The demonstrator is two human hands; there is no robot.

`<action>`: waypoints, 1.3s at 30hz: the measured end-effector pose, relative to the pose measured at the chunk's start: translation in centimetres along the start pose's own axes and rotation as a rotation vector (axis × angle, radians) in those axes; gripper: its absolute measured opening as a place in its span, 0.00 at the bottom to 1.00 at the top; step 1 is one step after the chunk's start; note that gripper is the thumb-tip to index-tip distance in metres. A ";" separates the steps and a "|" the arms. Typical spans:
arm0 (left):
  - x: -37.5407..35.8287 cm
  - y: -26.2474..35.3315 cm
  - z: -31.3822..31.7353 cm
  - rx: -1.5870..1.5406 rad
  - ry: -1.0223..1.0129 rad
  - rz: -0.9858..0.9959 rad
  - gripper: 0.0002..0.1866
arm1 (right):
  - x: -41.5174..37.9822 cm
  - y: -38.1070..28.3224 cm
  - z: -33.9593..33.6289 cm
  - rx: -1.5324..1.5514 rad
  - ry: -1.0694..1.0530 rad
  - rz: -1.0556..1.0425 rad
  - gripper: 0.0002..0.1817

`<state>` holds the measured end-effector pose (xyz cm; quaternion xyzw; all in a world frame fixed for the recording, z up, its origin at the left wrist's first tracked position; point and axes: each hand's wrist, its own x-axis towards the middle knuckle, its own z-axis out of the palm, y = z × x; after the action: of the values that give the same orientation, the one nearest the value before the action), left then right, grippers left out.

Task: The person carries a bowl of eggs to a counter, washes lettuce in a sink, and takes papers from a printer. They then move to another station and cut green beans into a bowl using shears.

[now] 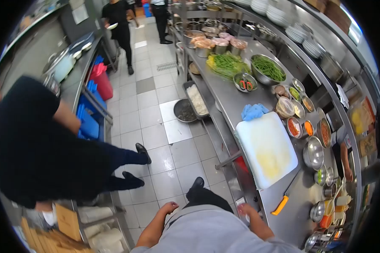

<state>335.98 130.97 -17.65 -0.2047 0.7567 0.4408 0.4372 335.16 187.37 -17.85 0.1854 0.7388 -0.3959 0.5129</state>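
Here, an orange-handled knife lies beside the cutting board.

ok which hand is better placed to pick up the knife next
Probably the right hand, which hangs beside the counter, nearer the knife, whose yellow handle points toward the body. The left hand hangs on the body's far side.

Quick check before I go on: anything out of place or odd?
A round basin seems to stand on the floor, where someone could kick it. The knife lies loose on the counter beside the cutting board, blade bare, and the board carries a yellow stain. No clear spill shows.
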 end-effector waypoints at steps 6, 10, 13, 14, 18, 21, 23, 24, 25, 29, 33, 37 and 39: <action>10.5 15.6 -11.5 0.212 0.272 0.358 0.21 | 6.0 -24.4 -5.6 -0.048 0.246 -0.411 0.20; 15.9 30.3 -17.0 0.165 0.358 0.521 0.19 | 2.9 -36.6 -8.2 0.174 0.157 -0.456 0.19; 22.9 40.8 -19.4 -0.022 0.280 0.428 0.19 | 4.3 -38.4 -9.3 0.270 0.128 -0.391 0.19; 25.5 44.2 -20.2 -0.106 0.186 0.473 0.17 | 5.5 -38.1 -9.2 0.290 0.101 -0.357 0.19; 32.6 57.4 -21.2 -0.301 0.050 0.436 0.22 | 8.2 -33.9 -8.5 0.595 0.204 -0.235 0.16; 39.5 64.1 -21.8 -0.308 -0.016 0.374 0.23 | 5.7 -34.4 -9.2 0.913 0.431 -0.031 0.15; 41.7 67.3 -21.2 -0.353 -0.150 0.353 0.22 | 4.7 -34.4 -8.7 0.937 0.545 0.135 0.13; 43.9 67.9 -20.5 -0.585 -0.191 0.298 0.24 | 3.9 -35.1 -8.0 0.969 0.564 0.157 0.13; 45.8 68.4 -19.6 -0.811 -0.227 0.235 0.26 | 3.1 -35.7 -7.2 1.052 0.612 0.190 0.13; 48.6 70.6 -17.6 -0.810 -0.278 0.140 0.26 | 3.1 -37.4 -2.9 1.275 0.693 0.299 0.14; 50.0 71.7 -16.5 -0.799 -0.299 0.092 0.26 | 4.4 -39.1 0.7 1.222 0.583 0.351 0.15; 51.2 71.9 -16.2 -0.788 -0.302 0.081 0.26 | 6.6 -39.5 0.6 1.009 0.481 0.386 0.19; 51.5 71.7 -16.0 -0.782 -0.301 0.078 0.26 | 6.7 -39.4 -0.9 0.995 0.499 0.334 0.23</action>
<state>250.91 159.19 -22.32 -0.2598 0.4675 0.7359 0.4153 305.12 162.84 -8.19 0.6058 0.5232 -0.5535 0.2297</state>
